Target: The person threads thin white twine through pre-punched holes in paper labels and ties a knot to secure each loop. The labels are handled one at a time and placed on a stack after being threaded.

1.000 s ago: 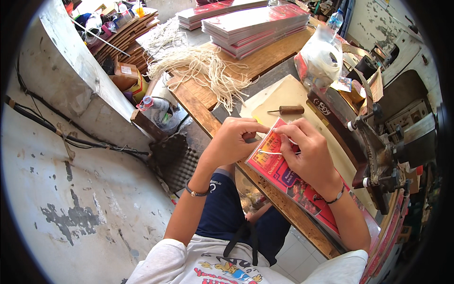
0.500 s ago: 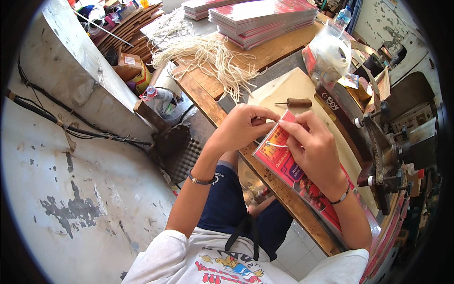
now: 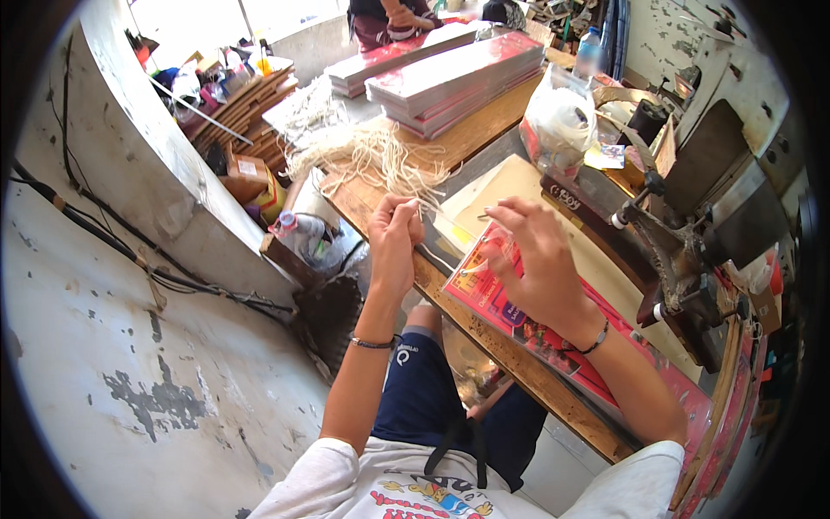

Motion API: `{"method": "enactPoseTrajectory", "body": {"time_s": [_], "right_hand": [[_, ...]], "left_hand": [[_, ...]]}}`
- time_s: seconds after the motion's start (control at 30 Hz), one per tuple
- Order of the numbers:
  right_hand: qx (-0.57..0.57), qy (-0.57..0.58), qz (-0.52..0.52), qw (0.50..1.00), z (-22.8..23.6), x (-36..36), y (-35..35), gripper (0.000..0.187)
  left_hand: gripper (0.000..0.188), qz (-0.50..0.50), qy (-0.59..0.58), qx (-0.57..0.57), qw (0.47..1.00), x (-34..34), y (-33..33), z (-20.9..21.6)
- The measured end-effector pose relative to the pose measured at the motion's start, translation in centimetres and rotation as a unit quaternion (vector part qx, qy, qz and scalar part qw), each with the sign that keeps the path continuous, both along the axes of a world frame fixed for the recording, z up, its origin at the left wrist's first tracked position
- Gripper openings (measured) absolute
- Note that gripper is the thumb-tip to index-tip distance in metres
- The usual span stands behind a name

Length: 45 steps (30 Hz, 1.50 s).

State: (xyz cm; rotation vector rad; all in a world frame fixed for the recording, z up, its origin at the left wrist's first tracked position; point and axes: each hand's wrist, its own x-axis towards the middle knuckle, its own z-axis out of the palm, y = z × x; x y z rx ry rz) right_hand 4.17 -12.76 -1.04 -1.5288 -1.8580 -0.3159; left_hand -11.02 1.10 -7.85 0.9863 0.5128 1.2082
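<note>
My left hand is closed in a pinch on a white cord, raised left of a stack of long red printed cards. The cord runs from the fingers down to the cards' near left end, where it is threaded through. Over that same end hovers my right hand, fingers apart with nothing visible in them; it hides part of the cards. Just beyond its fingertips a thin metal spike shows, the rest of that tool being hidden behind the hand.
A heap of loose white cords lies on the wooden table. Behind it stand thick stacks of red cards. A filled plastic bag and a metal clamp-like machine are at the right. Another person stands at the back.
My left hand has pulled away to the left with the cord, drawing it out from the cards. My right hand has let go of the card end and lifted, its fingers spreading.
</note>
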Motion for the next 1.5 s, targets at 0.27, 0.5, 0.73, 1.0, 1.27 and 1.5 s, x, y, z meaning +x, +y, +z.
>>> {"method": "enactPoseTrajectory", "body": {"time_s": [0.27,0.5,0.73,1.0,1.27,1.5], "right_hand": [[-0.204,-0.013,0.038,0.978,1.6,0.4,-0.4,0.065],[-0.248,-0.089,0.076,0.962,4.4,2.5,-1.6,0.062],[-0.19,0.244,0.064,0.949,2.4,0.4,3.5,0.038],[-0.122,0.341,0.039,0.931,0.0,-0.4,3.3,0.028],[-0.08,0.322,0.065,0.941,0.2,-0.5,3.0,0.019],[-0.066,0.307,0.052,0.948,0.2,-0.2,3.2,0.021]], "left_hand": [[0.014,0.023,-0.129,-0.042,0.99,0.5,-0.1,2.9],[0.011,-0.1,-0.065,-0.022,0.993,1.2,-2.0,4.9],[0.009,-0.076,0.016,0.066,0.995,3.3,-2.8,4.0],[0.03,-0.155,-0.062,0.005,0.986,1.2,-2.9,1.0],[0.021,-0.075,0.007,0.075,0.994,1.6,-3.3,0.6],[0.02,-0.038,0.035,0.066,0.996,1.8,-3.2,0.4]]}}
